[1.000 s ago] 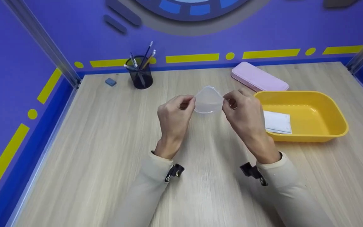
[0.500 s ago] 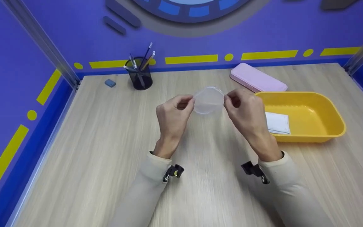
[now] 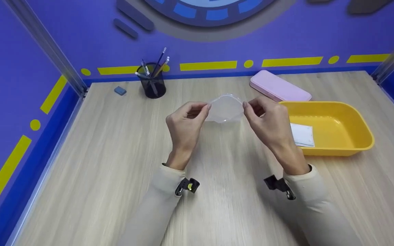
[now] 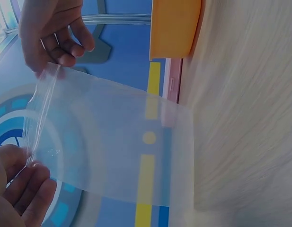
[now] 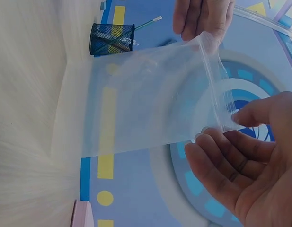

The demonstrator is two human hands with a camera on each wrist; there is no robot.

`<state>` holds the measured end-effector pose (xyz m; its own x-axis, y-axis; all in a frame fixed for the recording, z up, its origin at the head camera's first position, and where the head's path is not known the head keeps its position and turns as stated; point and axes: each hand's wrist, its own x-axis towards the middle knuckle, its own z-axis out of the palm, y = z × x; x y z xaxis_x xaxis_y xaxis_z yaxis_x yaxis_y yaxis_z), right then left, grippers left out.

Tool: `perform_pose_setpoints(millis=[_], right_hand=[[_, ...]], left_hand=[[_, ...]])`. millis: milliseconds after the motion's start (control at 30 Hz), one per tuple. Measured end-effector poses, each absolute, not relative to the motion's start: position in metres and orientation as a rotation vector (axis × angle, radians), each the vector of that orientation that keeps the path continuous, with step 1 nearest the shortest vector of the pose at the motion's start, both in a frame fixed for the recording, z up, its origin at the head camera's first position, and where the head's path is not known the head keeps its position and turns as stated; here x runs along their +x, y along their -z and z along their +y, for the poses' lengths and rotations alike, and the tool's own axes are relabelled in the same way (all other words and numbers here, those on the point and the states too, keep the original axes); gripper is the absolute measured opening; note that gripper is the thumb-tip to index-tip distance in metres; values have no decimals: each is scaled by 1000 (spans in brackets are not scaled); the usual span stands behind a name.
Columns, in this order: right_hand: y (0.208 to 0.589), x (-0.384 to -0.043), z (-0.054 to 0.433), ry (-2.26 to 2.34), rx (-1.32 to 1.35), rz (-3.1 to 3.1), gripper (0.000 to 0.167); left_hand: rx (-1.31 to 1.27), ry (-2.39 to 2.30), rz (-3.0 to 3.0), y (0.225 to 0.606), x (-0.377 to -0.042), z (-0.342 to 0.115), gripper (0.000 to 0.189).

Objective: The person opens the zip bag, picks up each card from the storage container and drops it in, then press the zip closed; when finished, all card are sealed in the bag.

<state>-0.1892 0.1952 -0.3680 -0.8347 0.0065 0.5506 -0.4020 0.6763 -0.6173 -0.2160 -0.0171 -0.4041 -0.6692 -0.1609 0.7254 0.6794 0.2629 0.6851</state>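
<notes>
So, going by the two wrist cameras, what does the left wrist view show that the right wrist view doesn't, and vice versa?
Only the left wrist view: the yellow tray.
Only the right wrist view: the black mesh cup, with a pencil sticking out.
Both: the clear bag, its ridged edge pinched by the left hand and right hand, plus part of the pink case, the tabletop and the wall.

Milky-clear bag (image 4: 112, 132), yellow tray (image 3: 341, 131), pink case (image 3: 280, 85), yellow-dashed violet-blue wall (image 3: 210, 49)

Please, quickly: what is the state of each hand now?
Left hand: pinching the clear bag at one top corner.
Right hand: pinching the same bag at the other top corner.
</notes>
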Motion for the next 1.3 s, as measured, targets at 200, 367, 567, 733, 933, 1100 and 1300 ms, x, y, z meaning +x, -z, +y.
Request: perform_pose_setpoints(millis=[200, 367, 567, 733, 933, 1100, 1300], right_hand=[[357, -189, 209, -1083, 288, -2367, 16], [348, -187, 234, -1085, 222, -2368, 18], [342, -195, 265, -1013, 235, -2504, 19], [340, -207, 286, -961, 279, -2633, 16], [348, -221, 317, -934, 291, -2792, 20], [361, -231, 338, -875, 300, -2909, 22], [377, -240, 356, -862, 289, -3017, 23]], left_hand=[[-446, 1481, -1831, 403, -216, -18, 5], [-451, 1480, -1827, 402, -216, -17, 5], [-444, 1469, -1824, 400, -219, -18, 5], [-409, 1467, -1828, 400, -218, -22, 5], [-384, 1461, -1836, 402, -219, -23, 5], [-358, 1425, -1844, 401, -218, -23, 5], [-350, 1412, -1860, 400, -218, -22, 5]])
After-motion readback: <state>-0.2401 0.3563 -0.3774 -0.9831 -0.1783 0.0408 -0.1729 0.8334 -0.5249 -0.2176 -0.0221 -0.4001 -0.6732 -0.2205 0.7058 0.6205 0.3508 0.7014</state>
